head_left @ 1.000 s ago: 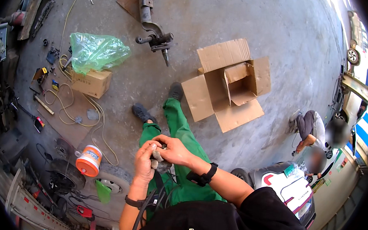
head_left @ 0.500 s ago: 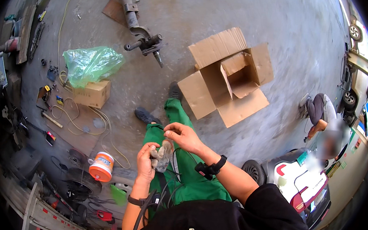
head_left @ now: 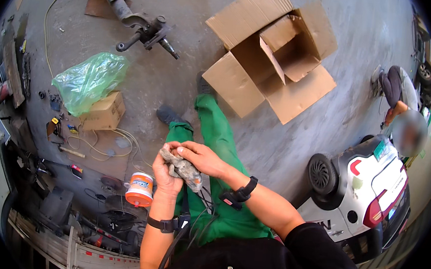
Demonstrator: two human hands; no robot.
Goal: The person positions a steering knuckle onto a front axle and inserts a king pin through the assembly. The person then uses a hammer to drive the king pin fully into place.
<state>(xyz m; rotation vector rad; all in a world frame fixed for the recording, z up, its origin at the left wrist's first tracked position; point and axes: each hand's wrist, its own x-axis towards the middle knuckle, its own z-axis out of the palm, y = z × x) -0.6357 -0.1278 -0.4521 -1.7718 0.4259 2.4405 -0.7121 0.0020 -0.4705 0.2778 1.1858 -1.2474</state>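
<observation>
In front of my green-trousered legs, both of my hands are on a dirty grey work glove (head_left: 187,172); whether it is one glove or a pair I cannot tell. My left hand (head_left: 166,177) has its fingers curled round the left side of the glove. From the right, my right hand (head_left: 202,159) presses its fingers over the glove's upper edge, the fingertips meeting those of my left hand. Part of the glove is hidden beneath the fingers. A thin black cable hangs just below it. Each wrist wears a black band.
An open cardboard box (head_left: 244,88) lies ahead on the concrete. Left of it are a metal axle (head_left: 117,3), green plastic (head_left: 90,79) over a small carton (head_left: 103,111), hoses and an orange-white tub (head_left: 139,189). At right are a white car (head_left: 345,195) and a crouching person (head_left: 398,91).
My right hand has come down onto the glove, closing beside my left hand. My view has shifted, so the box and axle sit higher and the car shows more fully.
</observation>
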